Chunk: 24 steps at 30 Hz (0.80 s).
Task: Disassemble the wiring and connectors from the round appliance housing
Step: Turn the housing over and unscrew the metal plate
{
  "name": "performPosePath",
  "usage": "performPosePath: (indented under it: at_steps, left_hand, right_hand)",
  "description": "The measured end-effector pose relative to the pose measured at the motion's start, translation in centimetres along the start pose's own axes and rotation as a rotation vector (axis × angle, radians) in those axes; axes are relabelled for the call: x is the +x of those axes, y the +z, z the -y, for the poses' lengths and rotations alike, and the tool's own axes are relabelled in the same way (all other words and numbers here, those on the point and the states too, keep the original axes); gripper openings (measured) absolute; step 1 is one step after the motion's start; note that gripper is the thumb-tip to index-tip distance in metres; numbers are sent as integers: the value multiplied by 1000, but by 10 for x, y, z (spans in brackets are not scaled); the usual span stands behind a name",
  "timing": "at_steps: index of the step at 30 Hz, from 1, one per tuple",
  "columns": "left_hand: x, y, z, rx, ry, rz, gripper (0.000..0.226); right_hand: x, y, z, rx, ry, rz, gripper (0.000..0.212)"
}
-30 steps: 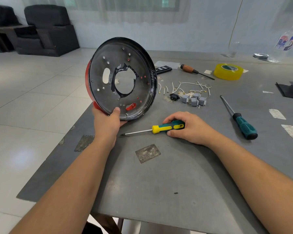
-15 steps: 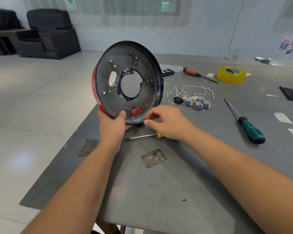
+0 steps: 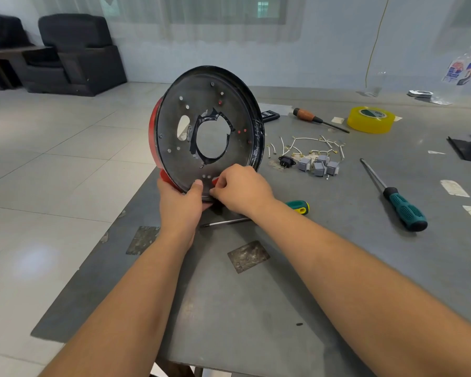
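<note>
The round black housing (image 3: pixel 215 104) with a red outer shell stands on edge at the table's left edge, its inner face with a central hole toward me. My left hand (image 3: pixel 181 202) grips its lower rim, thumb on the inner face. My right hand (image 3: pixel 239 187) pinches a small red part (image 3: pixel 214 181) at the housing's bottom. Removed white wires (image 3: pixel 310 144), grey connectors (image 3: pixel 317 165) and a black socket (image 3: pixel 286 161) lie to the right. The green-yellow screwdriver (image 3: pixel 297 207) lies on the table under my right wrist.
On the grey table (image 3: pixel 283 295) lie a teal-handled screwdriver (image 3: pixel 403 206), a brown-handled screwdriver (image 3: pixel 310 117), a yellow tape roll (image 3: pixel 371 119), a plastic bottle (image 3: pixel 462 69) and paper scraps. The table's left edge drops to the tiled floor. Black armchairs (image 3: pixel 74 53) stand far left.
My right hand let go of the green-yellow screwdriver, moved left to the housing's bottom and now pinches the red part. The left hand kept holding the housing.
</note>
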<state>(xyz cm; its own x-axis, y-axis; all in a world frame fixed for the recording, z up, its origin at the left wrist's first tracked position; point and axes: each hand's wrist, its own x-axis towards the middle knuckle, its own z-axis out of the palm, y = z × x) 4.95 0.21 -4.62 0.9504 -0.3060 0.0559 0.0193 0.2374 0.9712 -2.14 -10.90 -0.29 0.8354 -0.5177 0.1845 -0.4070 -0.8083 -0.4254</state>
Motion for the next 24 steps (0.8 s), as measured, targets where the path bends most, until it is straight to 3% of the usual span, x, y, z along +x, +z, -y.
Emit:
performPosePath:
  at_steps: [6,11,19,24]
  left_hand:
    - [-1,0,0,16,11,9,51]
    - [-1,0,-1,-11,4,12,55]
    - [0,0,-1,-22,-18,20,64]
    - [1,0,-1,-19,-23,21,66]
  right_hand:
    - [0,2,-2,9,-44,34,16]
    - [-5,-17,-21,250,-44,-69,11]
    - [-14,-81,-110,418,222,-306,5]
    - [-25,-93,-172,309,376,-380,8]
